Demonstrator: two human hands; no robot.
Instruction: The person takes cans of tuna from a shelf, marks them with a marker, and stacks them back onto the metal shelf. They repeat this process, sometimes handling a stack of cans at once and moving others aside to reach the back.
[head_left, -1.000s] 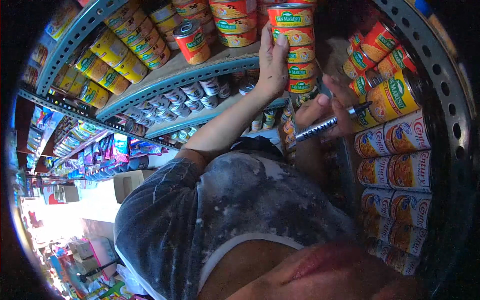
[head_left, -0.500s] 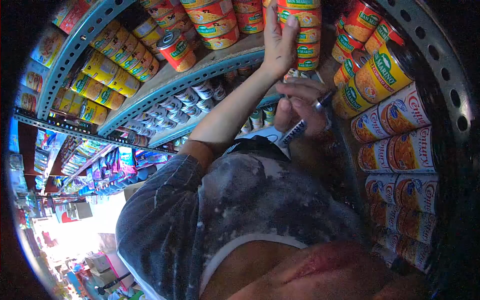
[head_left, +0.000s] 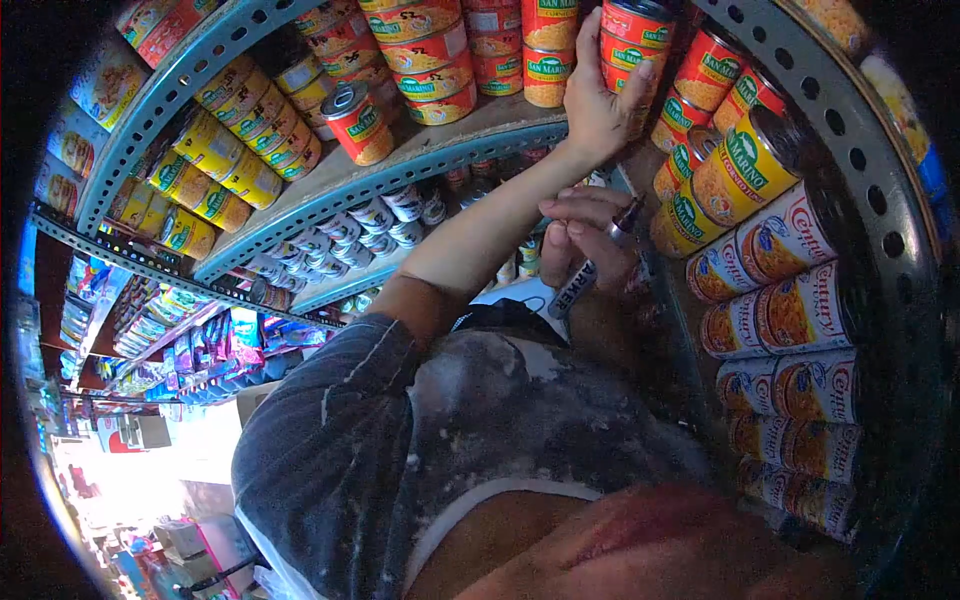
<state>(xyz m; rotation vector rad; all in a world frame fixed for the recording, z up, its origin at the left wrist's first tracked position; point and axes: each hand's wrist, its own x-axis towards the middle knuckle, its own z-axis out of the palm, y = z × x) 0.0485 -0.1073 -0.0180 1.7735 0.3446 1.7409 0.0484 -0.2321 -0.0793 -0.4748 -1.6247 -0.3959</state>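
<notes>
My left hand [head_left: 602, 108] reaches up to the shelf. Its fingers and thumb lie around a stack of red-and-yellow San Marino cans [head_left: 638, 30], partly covering the labels. Below it, my right hand [head_left: 592, 232] is closed on a marker [head_left: 572, 292], whose lettering shows under the fingers and whose dark end [head_left: 628, 212] sticks out above them. Another stack of San Marino cans [head_left: 549, 72] stands just left of my left hand. A single red can [head_left: 358, 124] sits apart near the shelf's front edge.
A perforated blue-grey metal shelf edge [head_left: 400, 168] curves below the cans. On the right are a yellow San Marino can [head_left: 745, 165] and stacked white Century cans [head_left: 790, 235]. White-labelled cans [head_left: 345, 235] fill a lower shelf, with colourful packets [head_left: 215, 350] farther left.
My left hand has moved right along the shelf, uncovering a can stack beside it. My right hand, holding the marker, has shifted slightly up and left. The whole view has tilted a little.
</notes>
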